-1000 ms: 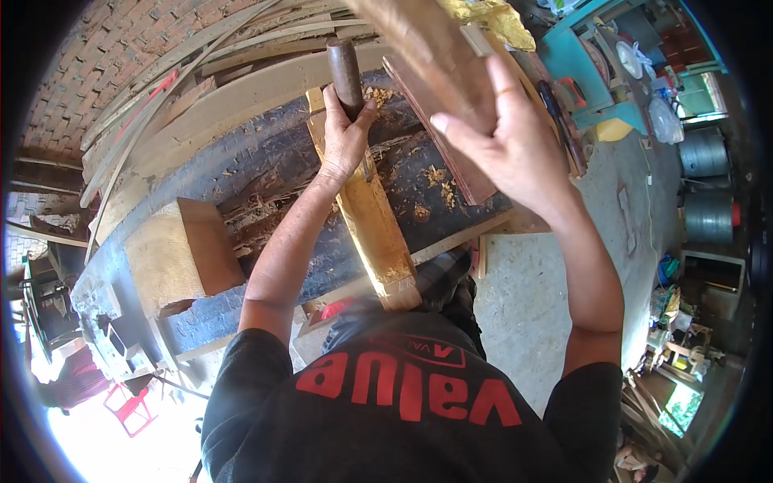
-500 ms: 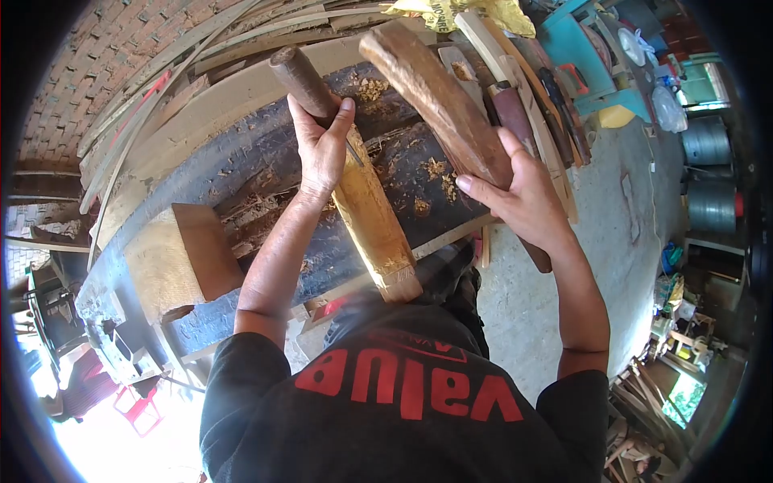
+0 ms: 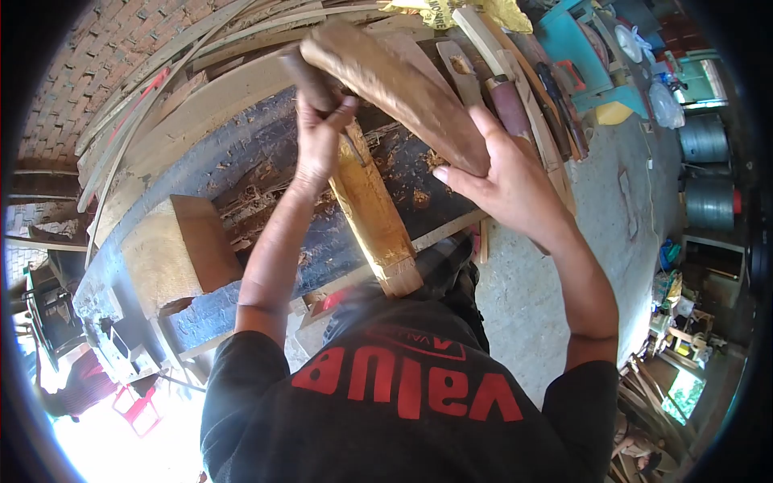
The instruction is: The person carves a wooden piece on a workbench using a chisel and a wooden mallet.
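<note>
My left hand is wrapped round the dark wooden handle of a chisel, whose thin metal blade points down at a yellowish wooden bar. The bar lies across the dark workbench, its near end at my lap. In my right hand is a thick wooden mallet, tilted up and to the left. The mallet's far end is beside the top of the chisel handle; whether they touch is hard to tell. Wood chips lie on the bench right of the bar.
A large wooden block sits at the left of the dark bench. Long wooden strips line the far side by a brick wall. At the right are a purplish-handled tool, other tools, a teal stand and metal drums.
The mallet in my right hand has swung left, from apart to right beside the top of the chisel handle. My left hand and the chisel have shifted only slightly.
</note>
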A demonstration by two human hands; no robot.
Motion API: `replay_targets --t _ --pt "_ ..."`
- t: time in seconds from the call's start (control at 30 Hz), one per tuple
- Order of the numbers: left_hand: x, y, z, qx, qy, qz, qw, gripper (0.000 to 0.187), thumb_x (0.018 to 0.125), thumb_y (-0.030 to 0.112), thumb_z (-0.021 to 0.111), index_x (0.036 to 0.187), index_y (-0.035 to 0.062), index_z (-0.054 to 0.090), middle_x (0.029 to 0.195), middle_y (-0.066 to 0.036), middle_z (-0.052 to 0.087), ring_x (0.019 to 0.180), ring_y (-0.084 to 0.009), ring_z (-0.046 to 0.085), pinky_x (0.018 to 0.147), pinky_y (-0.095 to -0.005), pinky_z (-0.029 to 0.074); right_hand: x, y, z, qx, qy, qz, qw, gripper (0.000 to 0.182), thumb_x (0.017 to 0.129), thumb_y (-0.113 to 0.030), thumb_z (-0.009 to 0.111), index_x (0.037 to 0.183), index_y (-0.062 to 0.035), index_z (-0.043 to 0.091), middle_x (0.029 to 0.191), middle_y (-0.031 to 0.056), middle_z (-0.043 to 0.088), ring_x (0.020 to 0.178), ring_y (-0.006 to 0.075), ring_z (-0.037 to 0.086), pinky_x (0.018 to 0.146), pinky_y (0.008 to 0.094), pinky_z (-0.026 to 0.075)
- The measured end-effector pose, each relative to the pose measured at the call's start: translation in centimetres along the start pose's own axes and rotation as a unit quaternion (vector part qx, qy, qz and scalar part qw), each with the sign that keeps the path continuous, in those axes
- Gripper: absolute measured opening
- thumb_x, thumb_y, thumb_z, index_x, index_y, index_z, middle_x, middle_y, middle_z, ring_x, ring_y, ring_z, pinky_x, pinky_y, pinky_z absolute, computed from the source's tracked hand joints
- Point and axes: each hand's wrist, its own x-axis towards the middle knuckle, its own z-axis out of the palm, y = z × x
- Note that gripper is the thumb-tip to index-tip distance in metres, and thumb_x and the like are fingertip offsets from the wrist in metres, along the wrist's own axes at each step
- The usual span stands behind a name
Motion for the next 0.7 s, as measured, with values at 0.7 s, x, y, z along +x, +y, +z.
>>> replay_targets --t 0.7 --pt "-9.1 -2.9 3.4 0.087 -0.09 0.293 0.948 0.056 0.06 0.027 0.092 0.095 0.0113 0.052 0.088 -0.005 0.052 0.078 -0.019 0.056 0.067 -0.0335 0.048 -15.1 4.8 7.2 0.276 0.107 0.225 0.928 0.048 0.078 -0.017 0.08 0.115 0.0018 0.055 0.095 0.0096 0.068 0.084 0.0162 0.063 0.077 0.0308 0.051"
